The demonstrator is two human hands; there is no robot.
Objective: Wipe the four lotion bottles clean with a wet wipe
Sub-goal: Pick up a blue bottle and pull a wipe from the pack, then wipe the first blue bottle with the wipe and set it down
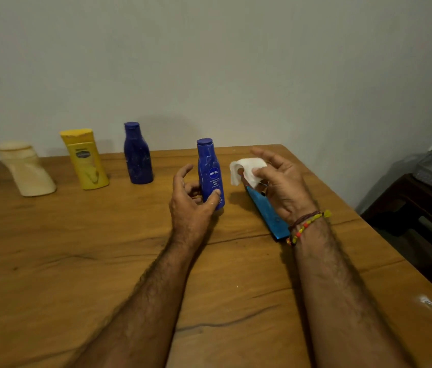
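Note:
A small blue Nivea bottle (pixel 208 171) stands upright on the wooden table (pixel 103 261), and my left hand (pixel 191 200) grips its lower part with thumb and fingers curled round it. Just right of the bottle, my right hand (pixel 280 181) pinches a white wet wipe (pixel 246 170), which hangs folded a little above the table and apart from the bottle. Further back on the left stand a second dark blue bottle (pixel 137 154), a yellow bottle (pixel 86 159) and a cream bottle (pixel 25 170).
A blue wipe packet (pixel 269 213) lies flat on the table under my right hand. The table's right edge runs diagonally past my right forearm. Beyond it sits a dark wooden stand (pixel 422 216) with a grey device on top. A plain wall stands behind.

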